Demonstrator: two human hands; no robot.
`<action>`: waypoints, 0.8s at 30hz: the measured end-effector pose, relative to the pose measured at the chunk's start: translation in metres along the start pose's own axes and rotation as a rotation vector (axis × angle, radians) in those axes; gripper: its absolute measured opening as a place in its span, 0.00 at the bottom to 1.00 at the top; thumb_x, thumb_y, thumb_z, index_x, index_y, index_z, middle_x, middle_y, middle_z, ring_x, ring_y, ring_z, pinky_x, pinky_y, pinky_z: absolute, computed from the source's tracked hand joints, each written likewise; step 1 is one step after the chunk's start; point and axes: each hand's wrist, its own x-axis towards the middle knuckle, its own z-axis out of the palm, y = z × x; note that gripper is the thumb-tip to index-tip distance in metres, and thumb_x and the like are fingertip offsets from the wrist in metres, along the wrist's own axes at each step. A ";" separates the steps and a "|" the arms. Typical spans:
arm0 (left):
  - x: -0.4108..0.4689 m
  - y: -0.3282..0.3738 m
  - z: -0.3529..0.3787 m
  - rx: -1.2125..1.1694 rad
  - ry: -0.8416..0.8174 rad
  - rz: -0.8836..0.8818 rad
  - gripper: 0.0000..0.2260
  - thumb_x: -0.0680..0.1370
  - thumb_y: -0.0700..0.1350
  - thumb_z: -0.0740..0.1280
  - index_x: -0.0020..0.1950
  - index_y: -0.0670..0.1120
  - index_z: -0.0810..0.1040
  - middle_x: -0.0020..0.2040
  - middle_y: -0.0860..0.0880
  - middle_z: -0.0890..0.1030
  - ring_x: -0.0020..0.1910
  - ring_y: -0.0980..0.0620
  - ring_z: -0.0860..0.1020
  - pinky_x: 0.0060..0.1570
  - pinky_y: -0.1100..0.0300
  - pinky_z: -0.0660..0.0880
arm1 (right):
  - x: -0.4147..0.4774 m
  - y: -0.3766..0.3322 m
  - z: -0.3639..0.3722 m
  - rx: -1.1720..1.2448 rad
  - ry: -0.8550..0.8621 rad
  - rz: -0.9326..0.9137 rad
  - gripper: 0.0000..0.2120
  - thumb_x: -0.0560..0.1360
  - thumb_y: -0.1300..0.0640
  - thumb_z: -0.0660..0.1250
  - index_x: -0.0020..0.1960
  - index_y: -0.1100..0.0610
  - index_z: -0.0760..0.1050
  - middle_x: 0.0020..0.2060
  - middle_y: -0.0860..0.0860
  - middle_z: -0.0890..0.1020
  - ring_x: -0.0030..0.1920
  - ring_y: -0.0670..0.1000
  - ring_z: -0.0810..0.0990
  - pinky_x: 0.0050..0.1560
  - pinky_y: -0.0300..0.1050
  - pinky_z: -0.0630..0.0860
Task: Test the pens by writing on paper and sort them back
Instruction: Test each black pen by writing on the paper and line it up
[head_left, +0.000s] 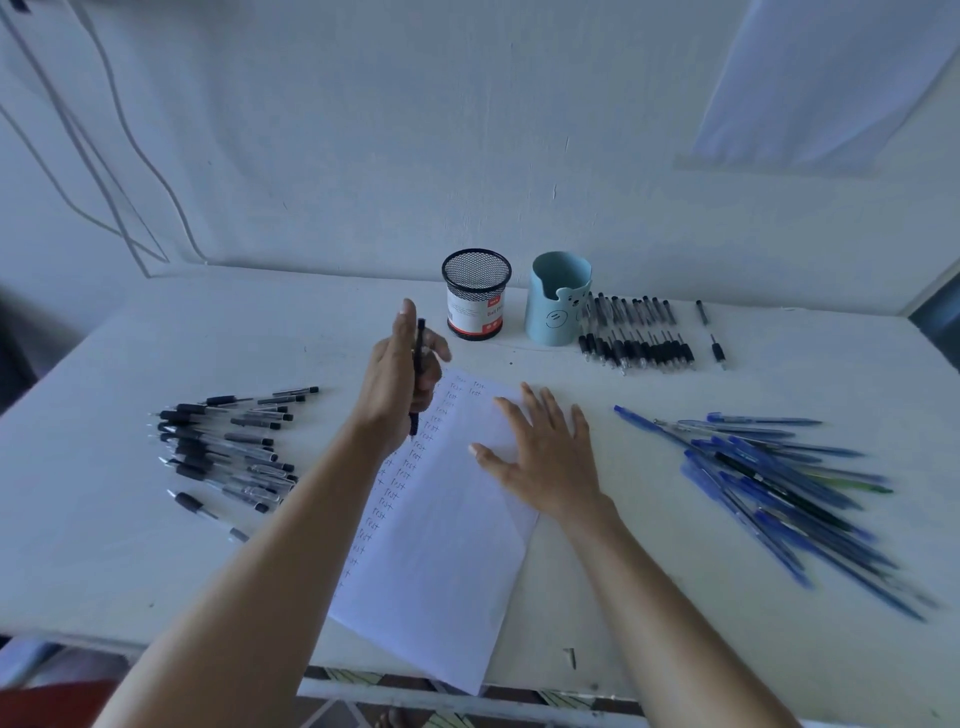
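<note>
Black pen (420, 343) is held near-upright in the left hand (397, 384), fingers and thumb curled round the barrel, tip down over the far-left edge of the sheet. Whether the tip touches cannot be told.

White paper (447, 545) lies tilted at table centre, with columns of handwritten "Test" down its left side. Right hand (545, 457) rests flat on the sheet's upper right, fingers straight and spread, gripping nothing.

From the paper:
- 9 o'clock: heap of black-grip pens (228, 447), barrels clear.
- 3 o'clock: loose heap of blue pens (779, 488).
- 12 o'clock: black mesh cup (476, 283) with a red-and-white label. Just beside it is a pale blue bear-face holder (556, 312).
- 1 o'clock: row of black pens (634, 332) just beside the holder, with two single black pens (718, 351) apart at its far end.

All of it sits on a white table (104, 519) against a pale wall (363, 130).
</note>
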 end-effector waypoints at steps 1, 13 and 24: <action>0.000 0.000 0.001 -0.056 0.003 -0.044 0.26 0.83 0.58 0.54 0.31 0.47 0.71 0.25 0.50 0.59 0.24 0.54 0.51 0.26 0.62 0.48 | 0.000 0.000 0.000 0.007 0.007 -0.001 0.34 0.76 0.28 0.52 0.78 0.41 0.54 0.81 0.47 0.49 0.80 0.50 0.44 0.77 0.59 0.40; 0.018 -0.020 0.005 -0.347 0.122 -0.102 0.09 0.84 0.43 0.61 0.58 0.44 0.80 0.53 0.49 0.82 0.24 0.57 0.64 0.23 0.66 0.58 | -0.007 0.009 -0.003 -0.034 -0.045 -0.077 0.40 0.70 0.31 0.35 0.80 0.41 0.47 0.81 0.46 0.44 0.80 0.50 0.39 0.77 0.57 0.37; 0.040 -0.044 0.023 -0.284 0.155 -0.114 0.24 0.85 0.54 0.56 0.44 0.36 0.79 0.40 0.43 0.82 0.37 0.44 0.84 0.40 0.57 0.81 | -0.005 0.007 0.000 -0.007 -0.009 -0.072 0.35 0.73 0.34 0.38 0.79 0.41 0.51 0.81 0.48 0.48 0.80 0.52 0.42 0.77 0.59 0.37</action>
